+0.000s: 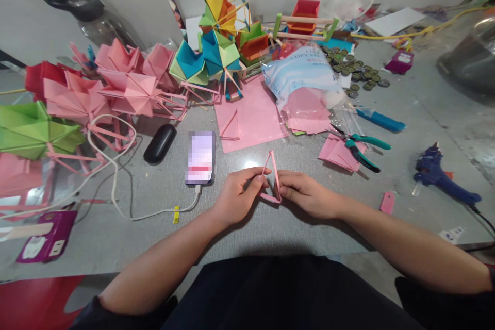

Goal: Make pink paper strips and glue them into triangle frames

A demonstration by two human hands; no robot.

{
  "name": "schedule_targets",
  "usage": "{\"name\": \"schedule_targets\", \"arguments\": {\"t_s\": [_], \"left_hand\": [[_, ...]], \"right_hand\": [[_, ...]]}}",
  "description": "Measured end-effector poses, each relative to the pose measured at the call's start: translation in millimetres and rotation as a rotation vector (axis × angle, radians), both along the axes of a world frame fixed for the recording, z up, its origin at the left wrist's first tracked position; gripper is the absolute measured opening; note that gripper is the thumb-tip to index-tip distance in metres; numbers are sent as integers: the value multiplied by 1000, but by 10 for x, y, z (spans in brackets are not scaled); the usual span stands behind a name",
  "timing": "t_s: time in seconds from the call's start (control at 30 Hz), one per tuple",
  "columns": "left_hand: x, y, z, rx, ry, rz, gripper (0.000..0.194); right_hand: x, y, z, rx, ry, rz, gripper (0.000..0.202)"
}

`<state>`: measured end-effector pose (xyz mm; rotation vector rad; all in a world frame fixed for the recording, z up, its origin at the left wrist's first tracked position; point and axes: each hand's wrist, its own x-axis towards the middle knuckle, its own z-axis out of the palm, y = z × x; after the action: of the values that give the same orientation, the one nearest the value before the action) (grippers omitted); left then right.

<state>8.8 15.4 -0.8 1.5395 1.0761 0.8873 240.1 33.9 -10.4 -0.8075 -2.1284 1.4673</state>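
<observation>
My left hand point(240, 193) pinches the left side of a pink folded-paper triangle frame point(276, 175) between thumb and fingers. From the other side, my right hand point(307, 194) grips the same triangle near its lower right corner. The frame is held upright, just over the grey table point(247, 240). Beyond it, a second pink paper triangle point(230, 127) lies on a large pink sheet point(257, 113). A phone point(200, 157) with a white cable plugged in lies left of my left hand. Pink paper pieces point(340, 152) sit beyond my right hand, with teal-handled pliers point(361, 147) on them.
Pink folded-paper models point(127, 87) and a green one point(36, 129) crowd the left. A black case point(160, 143) lies near the phone. At right are a blue glue gun point(444, 175) and a blue cutter point(381, 118). A plastic paper bag point(299, 75) and metal caps point(359, 72) lie behind.
</observation>
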Motion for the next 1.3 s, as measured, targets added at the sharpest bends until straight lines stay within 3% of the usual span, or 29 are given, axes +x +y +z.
{"name": "schedule_targets", "arguments": {"t_s": [0.63, 0.83, 1.17, 1.3], "left_hand": [[-3, -4, 33, 51, 31, -2, 31], [6, -7, 17, -69, -66, -1, 29], [17, -44, 91, -80, -83, -147, 42], [47, -84, 84, -42, 7, -129, 38]], "right_hand": [[-9, 2, -2, 41, -6, 30, 37], [-9, 2, 29, 59, -21, 38, 35], [-55, -34, 38, 63, -26, 18, 34], [-87, -92, 15, 98, -22, -28, 35]]}}
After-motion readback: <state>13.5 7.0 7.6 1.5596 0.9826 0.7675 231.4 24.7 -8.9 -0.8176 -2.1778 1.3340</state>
